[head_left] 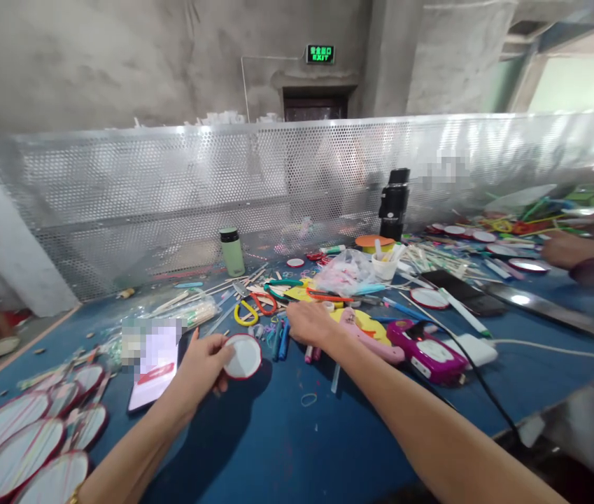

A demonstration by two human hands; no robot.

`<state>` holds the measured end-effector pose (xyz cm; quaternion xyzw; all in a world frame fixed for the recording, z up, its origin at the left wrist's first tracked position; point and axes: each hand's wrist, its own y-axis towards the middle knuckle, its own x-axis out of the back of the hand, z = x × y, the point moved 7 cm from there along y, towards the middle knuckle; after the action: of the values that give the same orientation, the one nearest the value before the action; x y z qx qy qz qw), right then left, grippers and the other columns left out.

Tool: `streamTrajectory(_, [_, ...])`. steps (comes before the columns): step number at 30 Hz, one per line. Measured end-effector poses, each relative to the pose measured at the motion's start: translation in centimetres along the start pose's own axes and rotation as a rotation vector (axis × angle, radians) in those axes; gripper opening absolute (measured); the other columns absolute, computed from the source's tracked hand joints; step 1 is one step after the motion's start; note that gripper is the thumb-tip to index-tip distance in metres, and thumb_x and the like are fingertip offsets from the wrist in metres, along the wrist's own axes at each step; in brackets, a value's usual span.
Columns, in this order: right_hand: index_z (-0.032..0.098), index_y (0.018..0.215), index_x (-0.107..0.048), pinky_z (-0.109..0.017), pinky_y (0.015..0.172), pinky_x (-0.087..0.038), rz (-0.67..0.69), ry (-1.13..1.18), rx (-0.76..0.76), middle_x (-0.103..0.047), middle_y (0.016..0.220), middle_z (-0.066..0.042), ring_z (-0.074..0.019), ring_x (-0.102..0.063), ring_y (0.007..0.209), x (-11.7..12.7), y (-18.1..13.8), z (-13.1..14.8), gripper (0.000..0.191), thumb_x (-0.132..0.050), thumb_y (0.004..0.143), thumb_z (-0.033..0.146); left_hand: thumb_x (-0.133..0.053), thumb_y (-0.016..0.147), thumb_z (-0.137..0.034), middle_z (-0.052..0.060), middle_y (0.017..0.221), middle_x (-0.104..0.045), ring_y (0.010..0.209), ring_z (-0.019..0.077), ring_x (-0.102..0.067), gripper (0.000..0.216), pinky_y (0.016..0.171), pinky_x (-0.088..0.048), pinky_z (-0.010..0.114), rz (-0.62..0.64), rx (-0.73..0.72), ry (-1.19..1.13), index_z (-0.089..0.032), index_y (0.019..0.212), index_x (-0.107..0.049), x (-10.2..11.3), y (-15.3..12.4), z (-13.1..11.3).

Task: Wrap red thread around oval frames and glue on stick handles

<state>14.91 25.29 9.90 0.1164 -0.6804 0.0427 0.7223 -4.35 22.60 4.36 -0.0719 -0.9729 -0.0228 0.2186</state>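
My left hand [202,367] grips a small round white disc with a red rim [244,357] by its left edge, above the blue table. My right hand [310,323] is down among the markers and tools at the middle, its fingers curled and partly hidden; whatever they hold cannot be made out. Just beside those fingers stand out blue markers [283,341]. Yellow-handled scissors [245,313] lie to the left of them. Under my right forearm is a pink tool, perhaps a glue gun [364,334], beside a purple device [427,353].
At left, a lit phone [154,367] lies near several larger red-rimmed white discs [18,448]. A green bottle [231,252] and a black flask [394,206] stand by the perforated metal screen [171,189]. Another person's hand [569,246] is at far right. A cable [490,399] crosses the table.
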Motion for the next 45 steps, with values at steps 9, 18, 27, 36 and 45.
streamTrajectory(9, [0.015,0.081,-0.069,-0.026,0.068,-0.046,-0.111,0.168,0.026,-0.073,0.086,-0.008,-0.0201,-0.068,0.082,0.0,0.3,-1.8,0.014,-0.055,0.079,0.013,-0.056,0.08,-0.034,-0.004,0.045,-0.054,0.037,0.0119,-0.054,0.018,0.034,-0.036,0.018,0.051,0.011,0.026,-0.018,0.074,-0.059,-1.6,-1.1,-1.2])
streamTrajectory(18, [0.018,0.065,-0.052,-0.018,0.04,-0.033,-0.055,1.092,0.061,-0.048,0.044,0.008,-0.0072,-0.046,0.037,0.2,0.2,-3.0,0.01,-0.056,0.073,0.013,-0.057,0.077,-0.041,-0.004,0.047,-0.055,0.037,0.0099,-0.05,0.028,0.035,-0.031,0.017,0.112,0.005,-0.015,-0.016,0.085,-0.067,-2.8,-1.4,-0.6])
streamTrajectory(27, [0.014,0.08,-0.064,-0.017,0.044,-0.043,0.094,1.133,0.2,-0.057,0.053,0.006,-0.0068,-0.052,0.043,-0.3,-1.1,1.4,0.008,-0.059,0.074,0.01,-0.066,0.07,-0.035,-0.002,0.06,-0.064,0.049,0.0118,-0.054,0.03,0.044,-0.037,0.021,0.216,-0.036,-0.132,-0.017,0.094,-0.072,-4.0,-2.3,-1.2])
streamTrajectory(36, [0.015,0.077,-0.067,-0.019,0.054,-0.041,0.013,1.063,0.423,-0.063,0.066,0.003,-0.009,-0.054,0.059,-0.7,-1.9,4.2,0.01,-0.059,0.074,0.012,-0.072,0.067,-0.033,0.002,0.08,-0.072,0.068,0.0161,-0.062,0.032,0.064,-0.044,0.027,0.113,-0.031,-0.234,-0.017,0.095,-0.066,-3.0,-2.7,-2.1])
streamTrajectory(45, [0.015,0.076,-0.068,-0.02,0.057,-0.042,-0.154,0.959,0.273,-0.065,0.067,0.001,-0.0093,-0.055,0.058,-0.2,-1.7,2.9,0.007,-0.061,0.075,0.013,-0.066,0.069,-0.03,0.002,0.079,-0.073,0.077,0.0194,-0.067,0.03,0.069,-0.047,0.031,0.045,-0.046,-0.269,-0.016,0.096,-0.067,-2.6,-2.7,-2.7])
